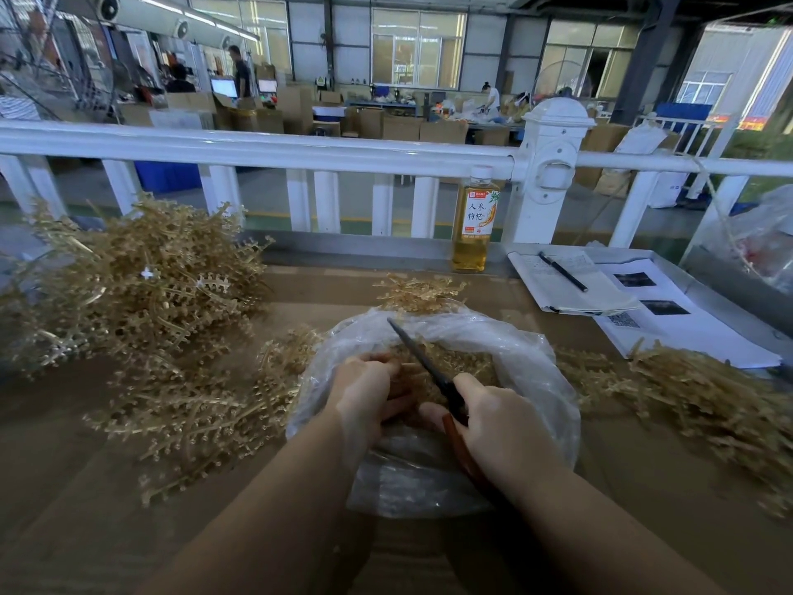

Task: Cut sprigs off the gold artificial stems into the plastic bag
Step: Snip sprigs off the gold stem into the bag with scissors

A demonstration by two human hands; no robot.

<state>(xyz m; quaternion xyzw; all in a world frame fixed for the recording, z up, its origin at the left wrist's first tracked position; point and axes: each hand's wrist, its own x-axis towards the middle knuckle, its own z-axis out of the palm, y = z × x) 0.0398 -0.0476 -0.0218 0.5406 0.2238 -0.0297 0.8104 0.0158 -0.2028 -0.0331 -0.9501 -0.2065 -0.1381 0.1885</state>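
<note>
A clear plastic bag [532, 371] lies open on the table in front of me, holding several cut gold sprigs [472, 362]. My left hand [364, 392] is inside the bag mouth, its fingers curled round a gold stem. My right hand [497, 423] grips scissors [422, 362] with red-brown handles; the dark blades point up and to the left over the bag. A big heap of gold stems [141, 289] lies at the left and a second pile of gold stems [686, 388] at the right.
A bottle of amber drink [474, 221] stands at the table's far edge by a white railing [300, 150]. An open notebook with a pen [562, 272] and printed sheets [669, 324] lie at the right. Another plastic bag [764, 242] sits far right.
</note>
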